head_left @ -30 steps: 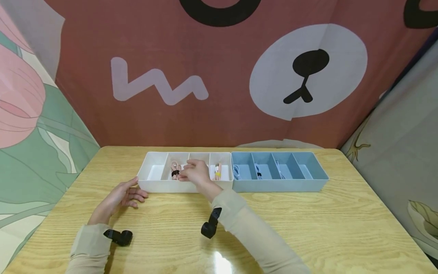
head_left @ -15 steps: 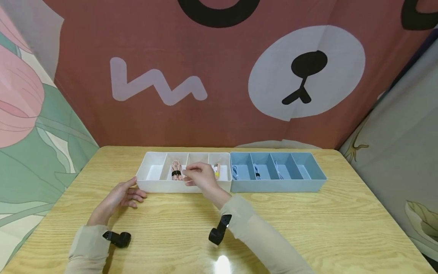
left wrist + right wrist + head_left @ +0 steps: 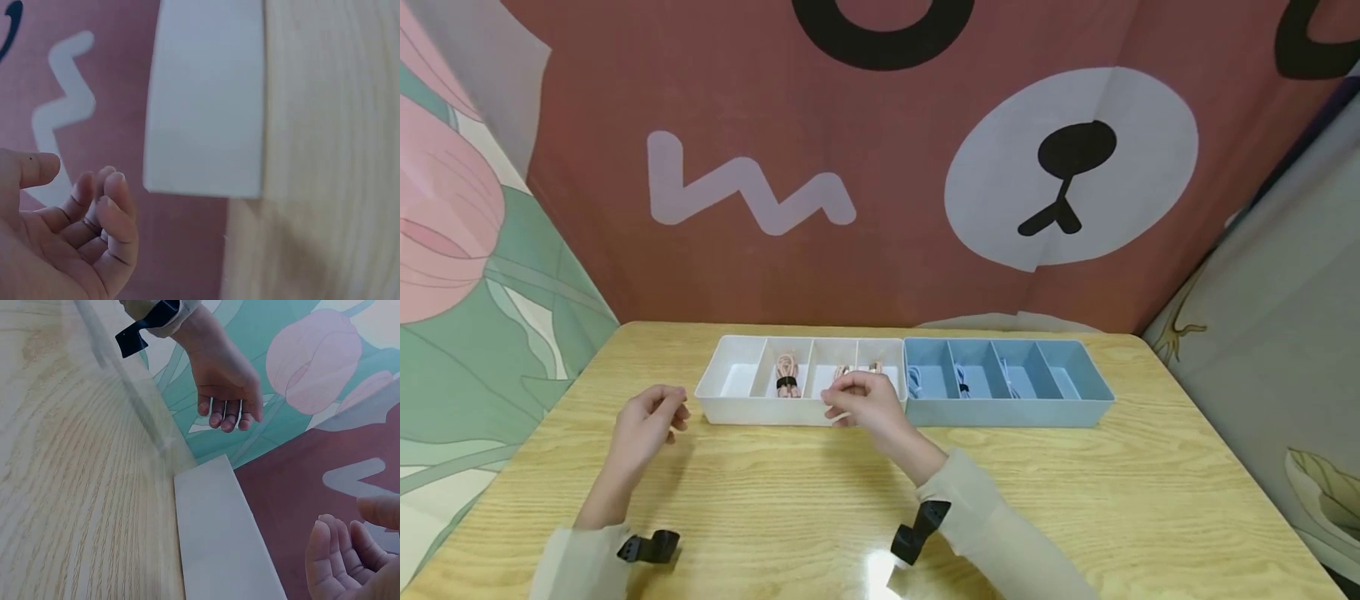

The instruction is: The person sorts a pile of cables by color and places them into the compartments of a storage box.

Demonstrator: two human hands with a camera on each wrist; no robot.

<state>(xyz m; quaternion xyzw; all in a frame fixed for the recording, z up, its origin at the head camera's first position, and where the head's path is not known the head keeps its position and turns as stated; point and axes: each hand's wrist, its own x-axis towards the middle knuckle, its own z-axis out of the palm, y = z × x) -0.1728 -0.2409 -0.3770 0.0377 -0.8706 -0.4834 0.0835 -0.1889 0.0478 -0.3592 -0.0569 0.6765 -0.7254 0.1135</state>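
My right hand (image 3: 872,408) hovers just before the right half of a white divided box (image 3: 760,411), fingers loosely bent and nothing between them. A pink cable bundle (image 3: 787,375) with a black band lies in the second compartment from the left. Pink cables (image 3: 841,372) in the third compartment and another pink cable (image 3: 876,367) in the fourth are partly hidden by that hand. Apart from the box's left end, my left hand (image 3: 647,425) is raised. Its fingers curl loosely around nothing in the left wrist view, where the box's side (image 3: 206,100) shows.
A blue divided box (image 3: 1007,414) adjoins the white one on its right. Pale blue cables (image 3: 914,382) lie in its first three compartments, the second bundle (image 3: 963,382) with a black band. Both boxes stand on a wooden table (image 3: 790,500), before a patterned cloth (image 3: 895,275).
My right hand has drawn back toward me and to the right, away from the second compartment's bundle. My left hand has left the white box's left end and moved slightly left.
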